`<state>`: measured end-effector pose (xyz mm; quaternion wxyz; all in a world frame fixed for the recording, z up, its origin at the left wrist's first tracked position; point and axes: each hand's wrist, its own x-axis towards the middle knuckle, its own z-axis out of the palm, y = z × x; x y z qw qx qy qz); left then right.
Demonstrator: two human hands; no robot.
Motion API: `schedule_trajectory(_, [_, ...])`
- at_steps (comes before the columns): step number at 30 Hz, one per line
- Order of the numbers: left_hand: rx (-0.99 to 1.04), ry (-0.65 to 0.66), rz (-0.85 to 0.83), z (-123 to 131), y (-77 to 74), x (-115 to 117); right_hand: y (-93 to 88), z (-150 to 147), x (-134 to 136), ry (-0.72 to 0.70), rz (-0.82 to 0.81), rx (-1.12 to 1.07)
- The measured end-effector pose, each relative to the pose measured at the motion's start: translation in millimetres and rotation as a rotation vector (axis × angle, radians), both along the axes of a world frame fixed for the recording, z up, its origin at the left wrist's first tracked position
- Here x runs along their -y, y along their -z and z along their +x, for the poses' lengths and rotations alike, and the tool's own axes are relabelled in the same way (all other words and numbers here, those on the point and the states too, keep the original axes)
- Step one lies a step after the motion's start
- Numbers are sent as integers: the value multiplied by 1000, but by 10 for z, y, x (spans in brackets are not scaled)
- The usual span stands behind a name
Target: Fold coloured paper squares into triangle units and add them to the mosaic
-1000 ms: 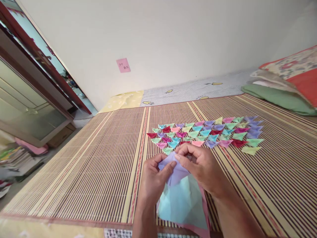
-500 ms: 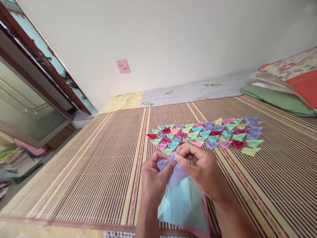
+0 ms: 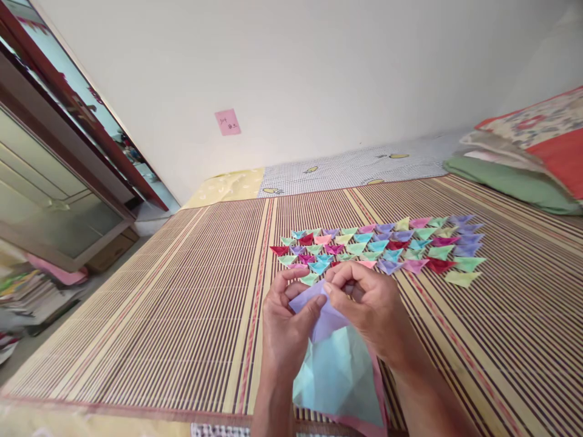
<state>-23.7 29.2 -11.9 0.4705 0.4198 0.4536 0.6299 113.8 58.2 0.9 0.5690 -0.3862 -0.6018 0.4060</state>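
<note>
Both my hands pinch a small lilac sheet of paper [image 3: 321,315] just above the striped bamboo mat [image 3: 182,303]. My left hand [image 3: 285,331] grips its left side with thumb on top. My right hand [image 3: 368,309] holds its upper right edge, fingers curled over. Below the hands lies a stack of paper squares [image 3: 339,376], light blue on top with pink edges showing. Beyond my fingers, several small folded paper triangles [image 3: 378,246] in many colours lie in rows on the mat.
A white wall with a pink note [image 3: 228,121] rises at the back. Folded pillows and bedding [image 3: 523,152] sit at the far right. A mirrored wardrobe door [image 3: 50,170] and piled books [image 3: 27,297] are on the left beyond the bed's edge.
My hands shifted slightly upward with the lilac paper still pinched between them; the fingers adjusted a little on the fold.
</note>
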Motion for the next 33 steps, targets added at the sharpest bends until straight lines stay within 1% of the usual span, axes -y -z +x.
schedule_trajectory(3, [-8, -7, -8, -13, 10, -16, 9, -3, -9, 28, 14, -3])
schedule_trajectory(7, [30, 61, -134, -49, 44, -49, 16, 5, -8, 27, 19, -35])
schedule_trajectory(11, [0, 114, -215, -85, 44, -48, 33, 25, -22, -7, 12, -50])
schedule_trajectory(17, [-36, 171, -232, -146, -8, -20, 67, 40, -37, -71, -24, 15])
schedule_trajectory(22, [-29, 204, -207, -160, -2, -19, 48, 42, -33, -125, -34, 94])
schedule_trajectory(24, [-38, 179, -169, -151, 9, -20, 32, 52, -35, -141, -59, 70])
schedule_trajectory(26, [-16, 110, -133, -141, 16, -20, 21, 62, -41, -177, -105, 23])
schedule_trajectory(29, [115, 7, -122, -132, 6, -23, 20, 59, -50, -259, -175, 12])
schedule_trajectory(31, [209, -18, -133, -127, -14, -31, 25, 38, -52, -298, -204, 42])
schedule_trajectory(33, [272, -19, -137, -123, -37, -43, 30, 8, -49, -304, -221, 50])
